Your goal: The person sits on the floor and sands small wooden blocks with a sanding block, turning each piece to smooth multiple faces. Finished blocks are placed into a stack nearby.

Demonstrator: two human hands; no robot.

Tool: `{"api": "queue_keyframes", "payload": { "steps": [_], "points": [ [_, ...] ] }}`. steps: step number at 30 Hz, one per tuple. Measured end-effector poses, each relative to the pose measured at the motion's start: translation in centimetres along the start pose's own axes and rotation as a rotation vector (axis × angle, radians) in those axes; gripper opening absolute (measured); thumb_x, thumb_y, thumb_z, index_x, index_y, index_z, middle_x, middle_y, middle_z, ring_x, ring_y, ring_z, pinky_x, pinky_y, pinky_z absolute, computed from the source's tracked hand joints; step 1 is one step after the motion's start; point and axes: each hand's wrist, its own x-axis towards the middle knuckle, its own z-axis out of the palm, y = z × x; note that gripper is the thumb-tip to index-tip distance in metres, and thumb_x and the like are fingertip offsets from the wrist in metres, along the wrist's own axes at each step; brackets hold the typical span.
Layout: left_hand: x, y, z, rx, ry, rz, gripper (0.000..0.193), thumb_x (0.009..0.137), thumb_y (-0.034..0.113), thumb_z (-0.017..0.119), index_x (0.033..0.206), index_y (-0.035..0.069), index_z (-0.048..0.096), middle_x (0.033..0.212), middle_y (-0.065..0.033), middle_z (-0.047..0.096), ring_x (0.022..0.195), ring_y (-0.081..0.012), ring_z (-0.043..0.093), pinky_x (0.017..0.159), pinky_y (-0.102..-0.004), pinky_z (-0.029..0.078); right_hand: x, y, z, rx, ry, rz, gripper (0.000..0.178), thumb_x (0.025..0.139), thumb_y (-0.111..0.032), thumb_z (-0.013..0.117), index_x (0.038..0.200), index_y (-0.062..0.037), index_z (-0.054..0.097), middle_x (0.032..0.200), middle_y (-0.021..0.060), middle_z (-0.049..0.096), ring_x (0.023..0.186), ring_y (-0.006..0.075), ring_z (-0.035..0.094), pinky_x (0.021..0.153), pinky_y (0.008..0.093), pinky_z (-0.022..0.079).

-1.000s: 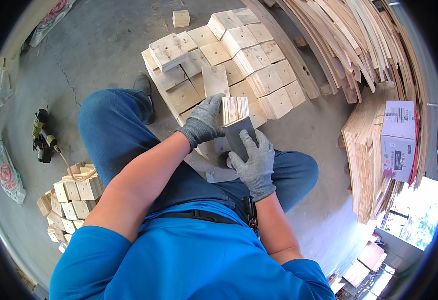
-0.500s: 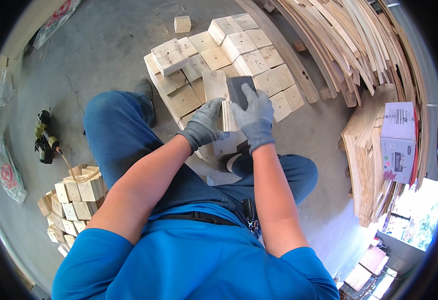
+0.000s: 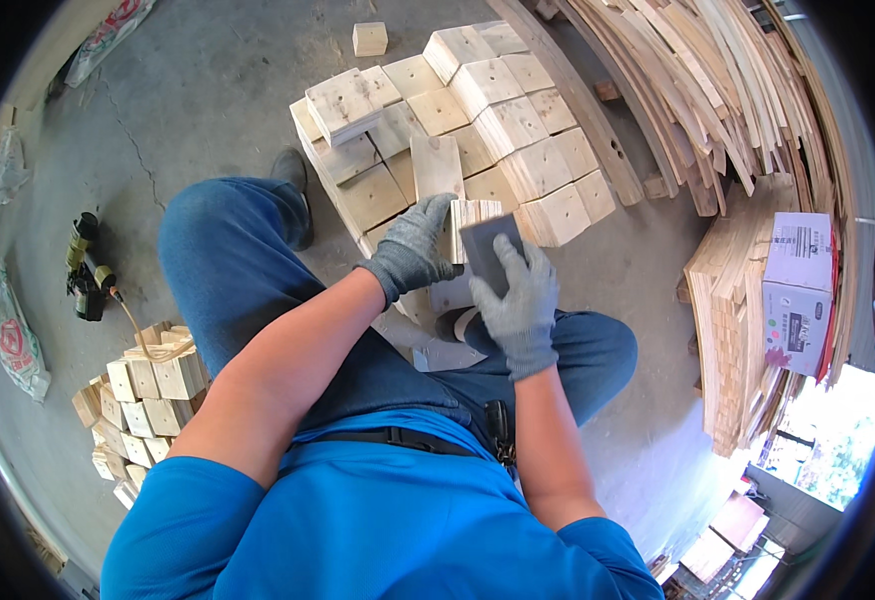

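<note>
We grip the block (image 3: pixel 470 212) in the gloved left hand (image 3: pixel 413 246), with the fingers closed on its nine o'clock side and its layered end facing up. We grip the dark slab (image 3: pixel 481 247) in the gloved right hand (image 3: pixel 520 305), with the fingers laid over its face. The slab is tilted and overlaps the block's three o'clock edge in this view; we cannot tell whether the two touch.

Taking the block as the dial centre, we locate the remaining items as follows. At twelve o'clock, just beyond the hands: the stack (image 3: pixel 443 110) of pale wood blocks in uneven tiers. At eleven, near the left hand: a panel (image 3: pixel 436 165); farther out, on the floor, one loose cube (image 3: pixel 370 40). At two: long planks (image 3: pixel 673 90). At three: a printed carton (image 3: pixel 798 290) beside piled timber (image 3: pixel 728 310). At nine: a dark tool (image 3: pixel 86 268), its hose (image 3: pixel 136 322) running to a heap (image 3: pixel 148 395) of smaller blocks at eight
</note>
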Motion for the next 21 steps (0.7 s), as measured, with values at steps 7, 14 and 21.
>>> {"api": "queue_keyframes", "payload": {
  "steps": [7, 14, 21],
  "points": [
    [0.4, -0.3, 0.1, -0.011, -0.010, -0.007, 0.110, 0.064, 0.036, 0.100, 0.155, 0.008, 0.044, 0.146, -0.0233, 0.056, 0.137, -0.0424, 0.057, 0.118, -0.0458, 0.048, 11.0, 1.6, 1.3, 0.005, -0.002, 0.165, 0.068, 0.083, -0.032, 0.089, 0.146, -0.0130, 0.068, 0.137, 0.0221, 0.066, 0.130, 0.0397, 0.062, 0.113, 0.0503, 0.049],
    [0.0, 0.2, -0.3, -0.006, -0.041, -0.030, 0.112, 0.063, 0.035, 0.100, 0.155, 0.006, 0.044, 0.146, -0.0229, 0.057, 0.137, -0.0419, 0.057, 0.119, -0.0464, 0.048, 3.4, 1.1, 1.0, 0.021, 0.018, 0.107, 0.072, 0.083, -0.032, 0.089, 0.148, -0.0123, 0.066, 0.142, 0.0276, 0.060, 0.132, 0.0464, 0.057, 0.112, 0.0565, 0.047],
    [0.1, 0.4, -0.6, 0.028, -0.054, -0.042, 0.112, 0.063, 0.033, 0.100, 0.155, 0.006, 0.043, 0.146, -0.0227, 0.057, 0.137, -0.0415, 0.057, 0.119, -0.0462, 0.047, -3.4, 0.1, -0.7, -0.018, -0.021, 0.096, 0.076, 0.080, -0.029, 0.092, 0.149, -0.0111, 0.066, 0.144, 0.0287, 0.059, 0.135, 0.0465, 0.056, 0.117, 0.0549, 0.044]
  ]
}}
